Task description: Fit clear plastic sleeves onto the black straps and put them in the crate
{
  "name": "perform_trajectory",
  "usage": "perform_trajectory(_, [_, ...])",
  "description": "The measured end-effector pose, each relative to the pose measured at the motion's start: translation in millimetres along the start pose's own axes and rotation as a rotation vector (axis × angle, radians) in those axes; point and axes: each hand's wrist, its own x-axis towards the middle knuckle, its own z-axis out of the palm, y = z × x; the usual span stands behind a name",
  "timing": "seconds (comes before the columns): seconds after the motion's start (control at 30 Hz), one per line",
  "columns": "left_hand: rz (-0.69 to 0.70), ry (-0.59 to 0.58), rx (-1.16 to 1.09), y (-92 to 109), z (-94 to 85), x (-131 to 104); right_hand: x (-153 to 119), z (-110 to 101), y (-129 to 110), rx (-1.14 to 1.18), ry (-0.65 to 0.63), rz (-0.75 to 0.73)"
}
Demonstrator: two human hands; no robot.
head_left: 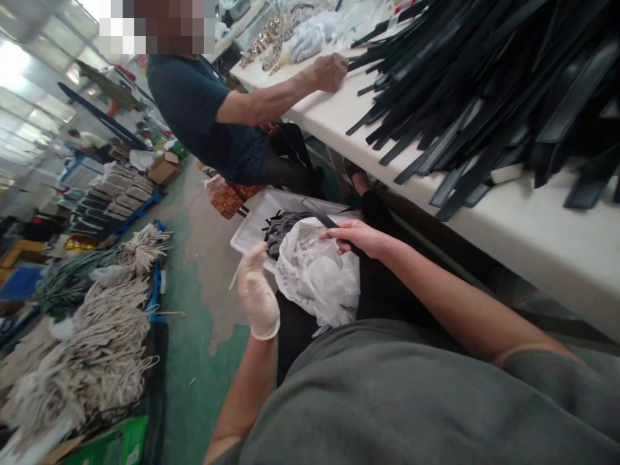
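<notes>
My right hand (356, 236) holds a black strap (317, 212) between thumb and fingers, over my lap. My left hand (259, 294) wears a pale glove and is raised to the left of it, fingers curled together. A thin white strip (234, 278) sticks out beside the gloved fingers; the grip on it is partly hidden. Between my hands a white plastic bag (290, 258) sits open on my lap, filled with crumpled whitish strips (327, 278). Behind it stands a white plastic bin (247, 234) with dark straps (285, 227) inside.
A white table (523, 226) runs along the right, bearing a large heap of black straps (460, 110). Across from me a co-worker (208, 116) reaches a hand onto the table near gold-coloured metal pieces (266, 39). Bundles of cords (92, 349) lie on the left.
</notes>
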Motion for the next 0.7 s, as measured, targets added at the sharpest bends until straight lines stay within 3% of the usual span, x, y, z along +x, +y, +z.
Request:
perform_trajectory(0.07, [0.1, 0.218, -0.132, -15.3, 19.2, 7.5, -7.6, 8.9, -7.1, -0.021, -0.076, -0.003])
perform_trajectory(0.1, [0.117, 0.271, -0.193, -22.1, 29.4, 12.0, -10.6, 13.8, -9.6, -0.059, -0.113, -0.001])
perform_trajectory(0.23, [0.041, 0.171, -0.402, -33.0, 58.3, 26.9, -15.2, 30.7, -10.2, -0.273, -0.171, -0.003])
perform_trajectory(0.37, [-0.065, 0.2, -0.618, -22.2, 62.6, 30.4, -12.7, 35.7, -0.8, -0.345, -0.172, 0.008])
perform_trajectory(0.47, [-0.123, 0.23, -0.574, -14.3, 61.3, 24.5, -11.5, 34.3, 4.7, -0.298, -0.166, 0.014])
perform_trajectory(0.7, [-0.111, 0.145, -0.497, -16.5, 66.9, 2.9, -10.3, 31.6, 11.8, -0.206, -0.147, 0.029])
